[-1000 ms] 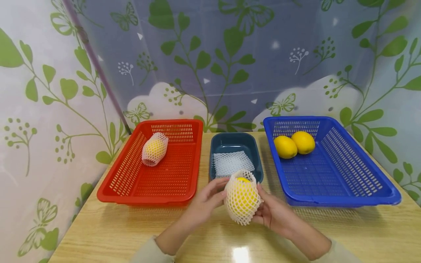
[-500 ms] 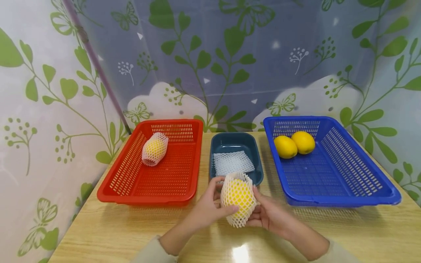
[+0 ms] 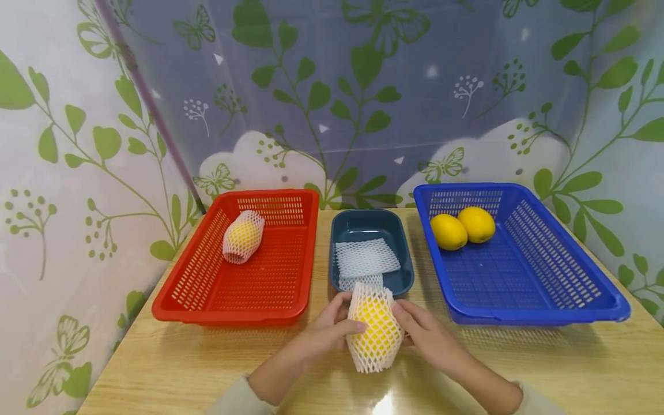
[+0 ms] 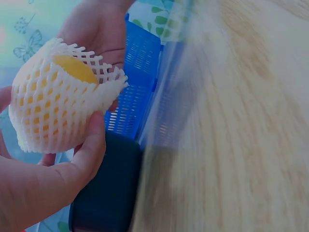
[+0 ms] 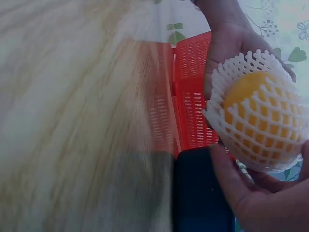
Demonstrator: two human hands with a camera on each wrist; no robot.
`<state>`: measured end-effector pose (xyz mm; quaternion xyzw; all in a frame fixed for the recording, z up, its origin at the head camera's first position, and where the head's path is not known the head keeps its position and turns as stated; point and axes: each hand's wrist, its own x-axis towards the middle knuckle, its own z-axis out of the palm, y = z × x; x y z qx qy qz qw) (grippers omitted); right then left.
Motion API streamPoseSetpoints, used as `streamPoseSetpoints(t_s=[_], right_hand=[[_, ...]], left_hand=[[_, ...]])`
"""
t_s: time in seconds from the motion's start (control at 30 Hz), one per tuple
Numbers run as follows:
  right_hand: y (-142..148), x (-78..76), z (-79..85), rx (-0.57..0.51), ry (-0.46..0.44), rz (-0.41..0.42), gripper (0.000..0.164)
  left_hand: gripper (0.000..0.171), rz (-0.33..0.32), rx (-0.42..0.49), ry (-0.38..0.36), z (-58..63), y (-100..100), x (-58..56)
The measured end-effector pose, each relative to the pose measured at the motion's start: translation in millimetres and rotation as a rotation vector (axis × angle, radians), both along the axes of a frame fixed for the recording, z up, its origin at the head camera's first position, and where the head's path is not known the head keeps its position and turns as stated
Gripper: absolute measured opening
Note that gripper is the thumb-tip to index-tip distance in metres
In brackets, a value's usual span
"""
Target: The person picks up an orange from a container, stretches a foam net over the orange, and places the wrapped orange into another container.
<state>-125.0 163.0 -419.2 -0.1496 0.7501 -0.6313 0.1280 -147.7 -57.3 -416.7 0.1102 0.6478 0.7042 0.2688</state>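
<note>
A yellow lemon in a white foam net sleeve is held between both hands, above the table in front of the dark tray. My left hand grips its left side, thumb across the front of the netting. From the right, my right hand holds it with the thumb near the upper side and the other fingers behind, mostly hidden. Both wrist views show bare yellow peel at an open end of the sleeve. Flat foam net sleeves lie in the dark teal tray.
On the left stands a red basket with one netted lemon inside. A blue basket on the right has two bare lemons at its left side. All rest on a wooden table before a leaf-patterned curtain.
The netted lemon has come slightly lower and nearer, and its upper sleeve end now looks narrower. My left thumb has moved onto its front; the right thumb has shifted onto its upper right side.
</note>
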Motion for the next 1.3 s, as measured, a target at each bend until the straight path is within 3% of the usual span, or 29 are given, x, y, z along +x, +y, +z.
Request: streamPoseSetpoints(t_s=[0.17, 0.3, 0.47, 0.63, 0.77, 0.9, 1.17, 1.3], right_hand=[[2.3, -1.4, -0.5, -0.194, -0.132, 0.059, 0.057], [3.3, -3.1, -3.2, -0.237, -0.206, 0.085, 0.058], [4.2, -4.5, -5.6, -0.269, -0.225, 0.112, 0.058], [7.3, -5.5, -8.3, -0.359, -0.248, 0.163, 0.055], [10.8, -6.7, -15.3, -0.436, -0.273, 0.260, 0.042], [12.9, -6.7, -21.7, -0.479, -0.312, 0.305, 0.039], [15.7, -8.5, -22.4, -0.495, -0.314, 0.328, 0.040], [17.3, -9.5, -21.4, -0.483, -0.287, 0.305, 0.048]], left_hand=[[0.056, -0.009, 0.037, -0.049, 0.2, -2.1, -0.2], [0.056, -0.017, 0.051, -0.086, -1.0, -3.9, -0.7], [0.058, -0.030, 0.039, -0.094, -1.2, -4.1, -1.1], [0.055, -0.028, -0.003, -0.067, 0.0, 0.2, -1.5], [0.060, -0.058, -0.110, 0.018, 2.4, 6.6, -1.0], [0.070, -0.097, -0.206, 0.101, 5.9, 10.5, 0.2], [0.068, -0.102, -0.197, 0.082, 8.2, 12.1, 0.9], [0.067, -0.073, -0.199, 0.095, 7.4, 11.1, 0.8]])
